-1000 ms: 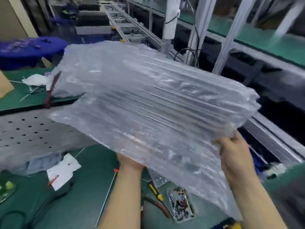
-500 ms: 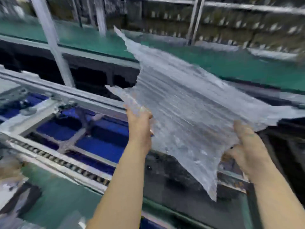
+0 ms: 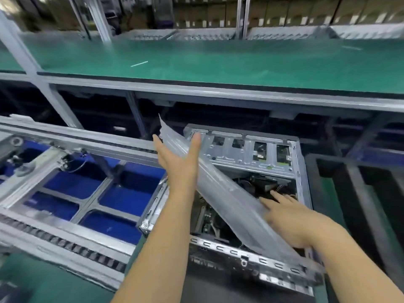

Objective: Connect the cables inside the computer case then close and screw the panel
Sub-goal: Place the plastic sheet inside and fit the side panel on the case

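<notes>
Head view: plastic sheet (image 3: 220, 191) covers case (image 3: 251, 154).

2 hands (image 3: 179, 162), 1 bubble-wrap sheet (image 3: 229, 197), 1 PC case (image 3: 251, 154), maybe.

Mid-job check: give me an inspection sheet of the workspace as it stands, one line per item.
Surface: green bench mat under the case.
Job's things: computer case lies open, side panel off; no panel or screws seen.
Clutter: air-cushion wrap slants across the open case; black foam tray to its right.
Grippers: left hand, fingers straight, supports the wrap's upper end; right hand, fingers spread, lies on its lower part.
Cables: thin wires inside the case, too blurred to tell whether they are connected.
Surroundings: conveyor frame with blue bins at left; green belt behind.
</notes>
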